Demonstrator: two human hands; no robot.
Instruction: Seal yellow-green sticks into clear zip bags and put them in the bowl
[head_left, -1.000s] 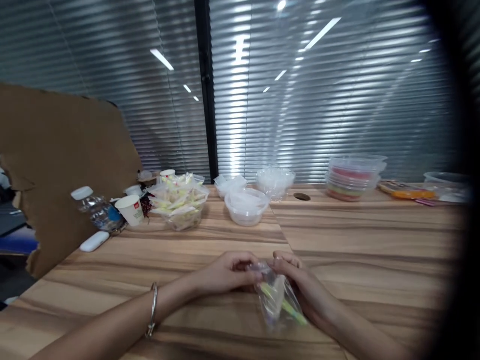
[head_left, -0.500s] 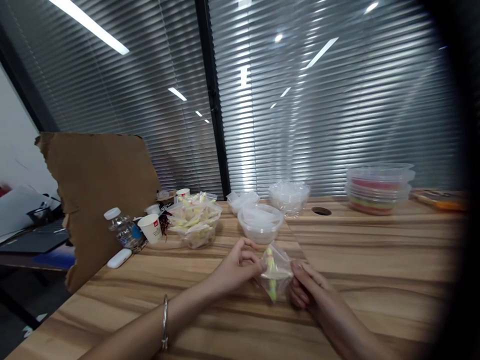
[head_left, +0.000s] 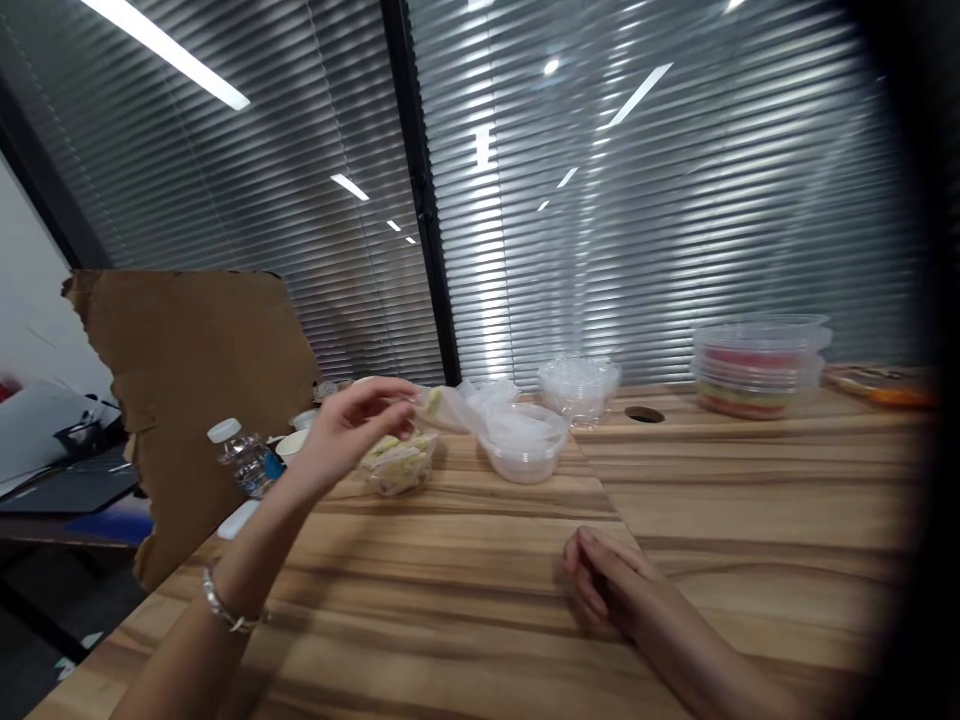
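Note:
My left hand [head_left: 360,425] is raised over a clear container [head_left: 397,472] filled with small bags of yellow-green pieces. Its fingers pinch a small clear zip bag [head_left: 436,404], which juts out to the right, slightly blurred, with something yellow-green inside. The hand and forearm hide part of the container. Lower right, my right hand [head_left: 611,578] rests near the wooden table [head_left: 465,610], fingers curled together with nothing visible in them. Beyond it stands a clear bowl [head_left: 525,455] with filmy empty-looking bags [head_left: 487,398] at its back left.
Another clear bowl [head_left: 579,388] stands at the back beside a round cable hole [head_left: 644,414]. Stacked lidded containers [head_left: 757,365] with red and green contents are at the back right. On the left are a bottle [head_left: 244,458], a paper cup [head_left: 291,446], a white case [head_left: 238,520] and a cardboard sheet [head_left: 199,380].
My left hand has carried the small zip bag left and up, away from my right hand, to above the filled container. My right hand has let go of the bag and stayed nearly in place.

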